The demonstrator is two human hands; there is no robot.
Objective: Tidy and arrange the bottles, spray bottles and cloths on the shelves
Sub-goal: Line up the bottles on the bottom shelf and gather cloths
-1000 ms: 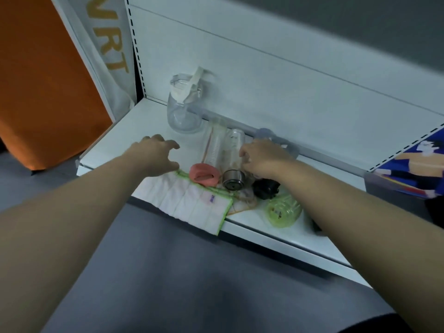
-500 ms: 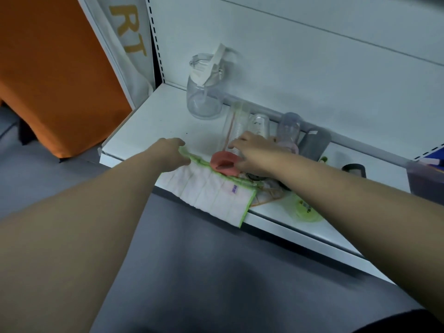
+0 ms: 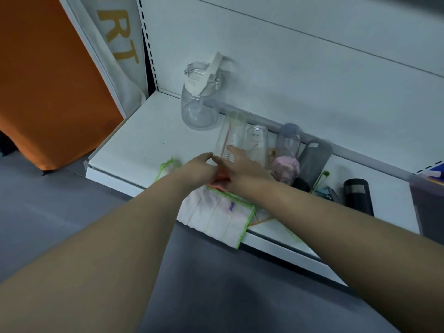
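Observation:
A clear bottle with a red lid lies on the white shelf, lid toward me. My right hand grips its neck, thumb laid along the clear body. My left hand meets it from the left, fingers curled against the red lid, which is mostly hidden between the hands. Under both wrists a white cloth with green edging hangs over the shelf's front edge. Beside the held bottle lie another clear bottle, a pale bottle with a pink lid and a grey bottle.
A clear jug with a white strap stands upright at the back left. A black tumbler lies to the right, near a dark bin. The shelf's white back panel rises behind. An orange panel stands left.
My left hand has left the cloth's left corner and moved right to the red lid. My right hand has stayed on the bottle. The view has shifted, showing more bottles on the right.

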